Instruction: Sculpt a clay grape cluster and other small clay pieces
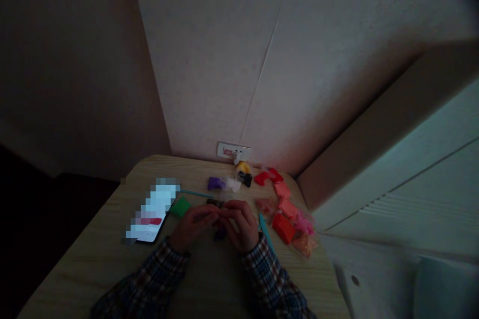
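My left hand and my right hand meet over the middle of a light wooden table, fingers curled and fingertips pinched together on a small piece I cannot make out in the dim light. A dark purple lump lies just under the hands. A green clay block sits left of my left hand. A teal modelling tool lies by my right wrist. Both sleeves are plaid.
A lit phone lies at the left. Clay packets in purple, yellow, red and pink spread along the back and right. A wall socket sits behind the table; a white cabinet stands right.
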`<state>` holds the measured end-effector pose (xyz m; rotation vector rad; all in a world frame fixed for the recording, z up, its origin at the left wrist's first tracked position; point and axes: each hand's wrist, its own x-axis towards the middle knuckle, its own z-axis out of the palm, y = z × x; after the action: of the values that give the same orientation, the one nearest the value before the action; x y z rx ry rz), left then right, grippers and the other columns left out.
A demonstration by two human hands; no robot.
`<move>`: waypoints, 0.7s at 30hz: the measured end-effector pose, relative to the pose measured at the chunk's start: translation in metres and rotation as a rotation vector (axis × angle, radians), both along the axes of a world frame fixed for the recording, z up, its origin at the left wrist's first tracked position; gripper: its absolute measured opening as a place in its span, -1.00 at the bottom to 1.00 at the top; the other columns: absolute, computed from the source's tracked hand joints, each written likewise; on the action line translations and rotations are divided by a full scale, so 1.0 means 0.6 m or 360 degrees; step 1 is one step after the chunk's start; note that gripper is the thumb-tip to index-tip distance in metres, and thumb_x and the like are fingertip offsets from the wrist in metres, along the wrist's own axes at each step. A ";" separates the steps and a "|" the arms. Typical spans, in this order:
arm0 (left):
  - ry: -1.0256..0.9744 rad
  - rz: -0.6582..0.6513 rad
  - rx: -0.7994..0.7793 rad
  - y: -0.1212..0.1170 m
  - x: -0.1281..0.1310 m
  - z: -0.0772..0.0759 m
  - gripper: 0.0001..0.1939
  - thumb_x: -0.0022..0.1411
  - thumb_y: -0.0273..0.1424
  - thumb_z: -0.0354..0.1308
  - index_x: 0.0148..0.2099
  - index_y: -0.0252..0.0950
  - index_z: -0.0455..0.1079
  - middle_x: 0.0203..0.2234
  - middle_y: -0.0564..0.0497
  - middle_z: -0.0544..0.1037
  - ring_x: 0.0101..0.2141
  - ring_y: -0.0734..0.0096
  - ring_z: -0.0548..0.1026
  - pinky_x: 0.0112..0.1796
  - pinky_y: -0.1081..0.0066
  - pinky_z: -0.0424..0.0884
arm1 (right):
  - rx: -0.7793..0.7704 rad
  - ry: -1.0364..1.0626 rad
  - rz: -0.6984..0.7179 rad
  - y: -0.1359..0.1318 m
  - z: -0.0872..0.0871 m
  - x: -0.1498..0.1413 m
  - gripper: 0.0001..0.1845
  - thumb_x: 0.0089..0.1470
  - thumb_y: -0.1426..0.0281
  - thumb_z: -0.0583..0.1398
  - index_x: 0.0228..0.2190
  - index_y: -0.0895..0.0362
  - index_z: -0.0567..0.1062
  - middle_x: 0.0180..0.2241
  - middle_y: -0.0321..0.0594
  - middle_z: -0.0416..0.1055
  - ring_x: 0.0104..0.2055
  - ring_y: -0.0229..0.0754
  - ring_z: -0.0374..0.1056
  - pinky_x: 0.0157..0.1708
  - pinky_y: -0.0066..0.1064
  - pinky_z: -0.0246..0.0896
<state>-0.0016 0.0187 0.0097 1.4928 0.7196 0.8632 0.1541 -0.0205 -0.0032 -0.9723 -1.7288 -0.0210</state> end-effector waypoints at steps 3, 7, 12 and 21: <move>-0.0022 0.0012 -0.0077 0.001 0.001 0.001 -0.81 0.10 -0.31 0.16 -0.38 -0.32 0.51 -0.49 0.01 0.53 -0.41 0.34 0.44 -0.33 0.39 0.35 | -0.0039 0.0010 0.0009 -0.001 0.000 0.002 -0.88 0.14 0.44 0.11 -0.30 0.11 0.46 -0.31 -0.14 0.40 -0.28 -0.17 0.36 -0.36 -0.34 0.35; -0.0032 0.0079 -0.0215 0.001 0.003 0.001 -0.85 0.00 -0.32 0.24 -0.42 -0.32 0.48 -0.53 0.03 0.52 -0.44 0.34 0.45 -0.36 0.38 0.38 | -0.0058 0.0012 0.0026 -0.002 0.006 0.003 -0.88 0.13 0.46 0.11 -0.29 0.10 0.45 -0.31 -0.15 0.40 -0.27 -0.18 0.36 -0.34 -0.35 0.36; -0.0076 0.0142 -0.0304 0.003 0.003 -0.002 -0.83 -0.06 -0.31 0.28 -0.48 -0.31 0.43 -0.59 0.06 0.49 -0.49 0.36 0.44 -0.39 0.38 0.39 | -0.0097 0.0001 0.0037 -0.003 0.012 0.000 -0.88 0.13 0.47 0.11 -0.30 0.10 0.46 -0.32 -0.15 0.40 -0.28 -0.18 0.36 -0.34 -0.36 0.36; -0.0019 0.0168 -0.0275 0.004 0.001 0.006 -0.86 -0.07 -0.35 0.26 -0.50 -0.33 0.45 -0.60 0.06 0.48 -0.48 0.38 0.40 -0.38 0.39 0.34 | -0.0098 0.0015 0.0092 -0.002 0.008 0.003 -0.87 0.13 0.48 0.12 -0.28 0.11 0.46 -0.31 -0.14 0.39 -0.26 -0.19 0.36 -0.32 -0.37 0.38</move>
<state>-0.0009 0.0209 0.0133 1.3047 0.8488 0.8661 0.1558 -0.0215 0.0016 -0.9653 -1.7567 0.0747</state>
